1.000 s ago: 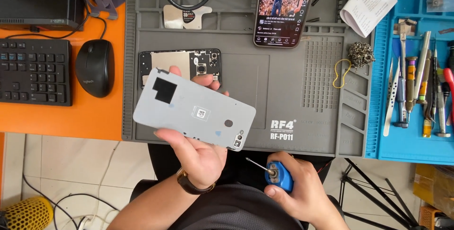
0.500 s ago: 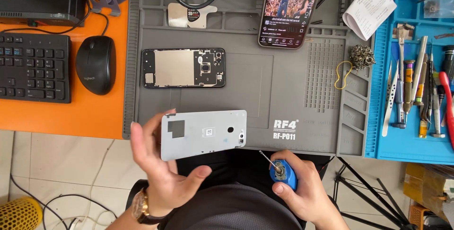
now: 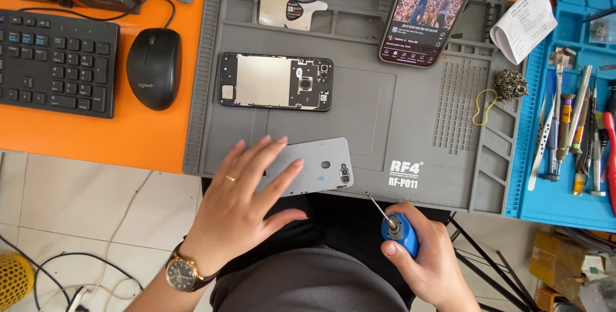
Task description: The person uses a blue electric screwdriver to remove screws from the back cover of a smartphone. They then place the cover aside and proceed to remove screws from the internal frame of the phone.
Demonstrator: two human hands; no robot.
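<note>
My left hand (image 3: pixel 240 206) lies flat, fingers spread, on a grey phone back cover (image 3: pixel 324 165) that rests on the near edge of the grey work mat (image 3: pixel 417 113). The cover's camera cut-out end pokes out to the right of my fingers. A blue-handled screwdriver (image 3: pixel 394 225) is gripped in my right hand (image 3: pixel 427 260) just off the mat's near edge, its tip pointing up-left. Farther back on the mat lies an opened phone body (image 3: pixel 276 81), inner side up, untouched.
A lit phone (image 3: pixel 427 17) playing video leans at the mat's back. A blue tray (image 3: pixel 571 132) of tools sits at right. A black mouse (image 3: pixel 153 68) and keyboard (image 3: pixel 54 61) rest on the orange desk at left. A yellow rubber band (image 3: pixel 482 106) lies on the mat.
My left hand turned the back cover over and laid it down on the mat's near edge, palm now flat on top. The right hand with the screwdriver stayed near my lap.
</note>
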